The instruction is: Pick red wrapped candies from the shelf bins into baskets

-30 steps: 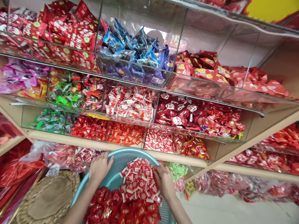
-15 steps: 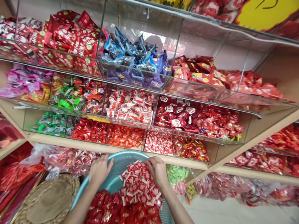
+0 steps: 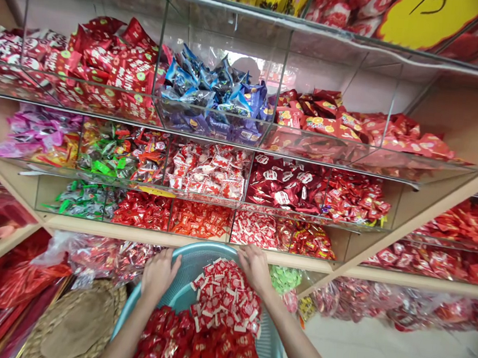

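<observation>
A round teal basket (image 3: 190, 261) sits low in the middle, piled with red-and-white wrapped candies (image 3: 226, 297) at the back and dark red wrapped candies (image 3: 199, 348) in front. My left hand (image 3: 159, 273) grips the basket's far left rim, fingers curled over it. My right hand (image 3: 255, 267) rests at the far right edge of the red-and-white pile, fingers bent down into the candies near the rim. Whether the right hand's fingers hold any candy is hidden.
Clear acrylic bins on wooden shelves (image 3: 198, 240) fill the wall ahead, holding red, blue (image 3: 214, 94), pink, green and white candies. A woven straw mat (image 3: 73, 327) lies at the lower left. Bagged sweets lie under the bottom shelf. Pale floor shows at the lower right.
My right hand has slid up and left along the red-and-white pile toward the basket's far rim. The left hand stays on the rim. The view has tilted slightly upward.
</observation>
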Available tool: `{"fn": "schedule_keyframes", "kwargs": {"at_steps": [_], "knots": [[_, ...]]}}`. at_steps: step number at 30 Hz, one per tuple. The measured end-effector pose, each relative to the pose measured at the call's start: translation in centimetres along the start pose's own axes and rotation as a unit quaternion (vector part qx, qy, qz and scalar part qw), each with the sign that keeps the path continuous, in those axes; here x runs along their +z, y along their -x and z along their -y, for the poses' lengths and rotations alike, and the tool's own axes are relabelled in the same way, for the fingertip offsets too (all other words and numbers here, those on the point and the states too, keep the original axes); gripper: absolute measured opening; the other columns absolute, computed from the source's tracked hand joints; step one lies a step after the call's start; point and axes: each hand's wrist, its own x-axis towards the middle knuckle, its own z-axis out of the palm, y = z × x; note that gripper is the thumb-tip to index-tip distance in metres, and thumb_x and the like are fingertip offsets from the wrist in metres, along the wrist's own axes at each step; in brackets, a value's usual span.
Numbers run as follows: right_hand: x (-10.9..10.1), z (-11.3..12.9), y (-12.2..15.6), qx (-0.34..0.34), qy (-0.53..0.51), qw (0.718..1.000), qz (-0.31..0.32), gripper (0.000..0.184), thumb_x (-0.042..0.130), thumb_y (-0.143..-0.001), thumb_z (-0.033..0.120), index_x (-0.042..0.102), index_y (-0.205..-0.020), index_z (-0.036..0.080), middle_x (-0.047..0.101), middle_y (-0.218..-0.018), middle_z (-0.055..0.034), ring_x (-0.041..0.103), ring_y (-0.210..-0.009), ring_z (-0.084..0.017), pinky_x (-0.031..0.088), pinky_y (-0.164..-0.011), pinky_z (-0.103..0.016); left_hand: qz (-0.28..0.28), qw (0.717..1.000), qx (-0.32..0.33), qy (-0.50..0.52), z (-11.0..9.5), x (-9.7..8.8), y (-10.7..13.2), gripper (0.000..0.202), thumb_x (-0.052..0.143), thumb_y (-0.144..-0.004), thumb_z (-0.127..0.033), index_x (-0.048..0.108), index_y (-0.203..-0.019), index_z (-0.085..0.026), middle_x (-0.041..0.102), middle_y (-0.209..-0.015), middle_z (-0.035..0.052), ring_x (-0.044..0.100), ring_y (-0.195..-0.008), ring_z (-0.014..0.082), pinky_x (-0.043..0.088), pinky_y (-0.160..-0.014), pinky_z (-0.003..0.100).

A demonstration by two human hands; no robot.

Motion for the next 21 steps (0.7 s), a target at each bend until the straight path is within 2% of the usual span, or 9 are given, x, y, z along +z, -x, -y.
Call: {"fn": "schedule_keyframes", "kwargs": {"at_steps": [5, 7, 10, 14, 19, 21], "knots": [[-1.9, -4.1, -4.0, 0.051, 0.080, 0.995, -0.043, 0.031, 0.036, -0.088, 0.029, 0.055, -0.108, 0.016, 0.055, -0.106, -0.0115, 0.049, -0.097, -0.022, 0.038, -0.083, -0.033, -0.005, 1.000, 0.007, 0.000, 0.0, 0.1, 0.0, 0.047, 0.024, -0.089, -0.042, 0.056, -0.108, -0.015, 0.065, -0.096, 0.0101, 0.059, -0.087, 0.0203, 0.040, -0.080, 0.031], [-2.0, -5.7, -5.8, 0.108, 0.144, 0.983, -0.027, 0.035, 0.040, -0.085, 0.033, 0.051, -0.114, 0.015, 0.050, -0.113, -0.0142, 0.047, -0.100, -0.024, 0.039, -0.081, -0.034, -0.009, 1.000, 0.009, 0.000, 0.1, 0.3, 0.0, 0.047, 0.023, -0.089, -0.042, 0.056, -0.108, -0.015, 0.065, -0.095, 0.0100, 0.060, -0.087, 0.0203, 0.040, -0.080, 0.032], [-1.3, -7.3, -7.8, 0.180, 0.193, 0.965, 0.009, 0.052, 0.042, -0.083, 0.046, 0.043, -0.124, 0.013, 0.045, -0.118, -0.0180, 0.045, -0.105, -0.030, 0.039, -0.080, -0.038, -0.015, 1.000, 0.010, -0.001, 0.2, 0.5, 0.0, 0.047, 0.023, -0.089, -0.042, 0.056, -0.109, -0.015, 0.065, -0.096, 0.0100, 0.060, -0.087, 0.0202, 0.040, -0.081, 0.032], [0.2, -8.1, -9.2, 0.226, 0.188, 0.954, 0.052, 0.066, 0.037, -0.082, 0.055, 0.035, -0.131, 0.012, 0.038, -0.129, -0.0205, 0.039, -0.115, -0.033, 0.037, -0.085, -0.042, -0.012, 1.000, 0.007, -0.003, 0.3, 0.7, 0.0, 0.047, 0.024, -0.089, -0.043, 0.056, -0.107, -0.014, 0.065, -0.097, 0.0108, 0.060, -0.088, 0.0210, 0.041, -0.080, 0.033], [1.4, -7.8, -9.6, 0.262, 0.178, 0.946, 0.063, 0.063, 0.026, -0.086, 0.052, 0.033, -0.134, 0.012, 0.031, -0.138, -0.0186, 0.026, -0.127, -0.031, 0.029, -0.095, -0.046, -0.006, 1.000, 0.003, 0.000, 0.3, 0.5, 0.0, 0.047, 0.024, -0.089, -0.042, 0.057, -0.107, -0.014, 0.065, -0.099, 0.0117, 0.060, -0.089, 0.0210, 0.040, -0.080, 0.033], [1.6, -7.7, -9.6, 0.257, 0.167, 0.949, 0.068, 0.060, 0.027, -0.086, 0.050, 0.033, -0.134, 0.014, 0.033, -0.138, -0.0178, 0.028, -0.126, -0.031, 0.029, -0.094, -0.046, -0.004, 1.000, 0.003, -0.002, 0.3, 0.5, 0.0, 0.048, 0.023, -0.089, -0.042, 0.056, -0.107, -0.014, 0.065, -0.099, 0.0117, 0.060, -0.088, 0.0210, 0.040, -0.080, 0.033]]}}
